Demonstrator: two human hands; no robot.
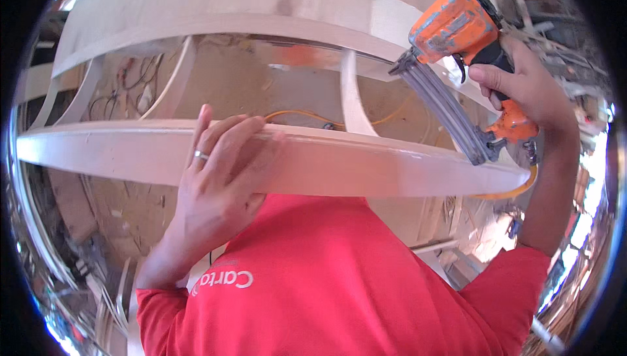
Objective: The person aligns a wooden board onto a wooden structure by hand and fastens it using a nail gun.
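Observation:
My right hand (pixel 522 78) is wrapped round the black grip of an orange nail gun (pixel 452 24), held up over the right part of a curved wooden frame. The tool's long grey magazine (pixel 444 108) slants down toward a pale wooden rail (pixel 366 163). Against this rail, left of the middle, lies my left hand (pixel 225 166), its fingers stretched over the front face and top edge. A ring shows on one finger; the fingers nearest the middle are slightly blurred.
Curved wooden struts (pixel 356 91) join the rail to a broad pale panel (pixel 228 0) on the far side. A yellow air hose (pixel 300 114) runs across the floor below and up to the nail gun. Wood pieces (pixel 72 206) and clutter lie around the edges.

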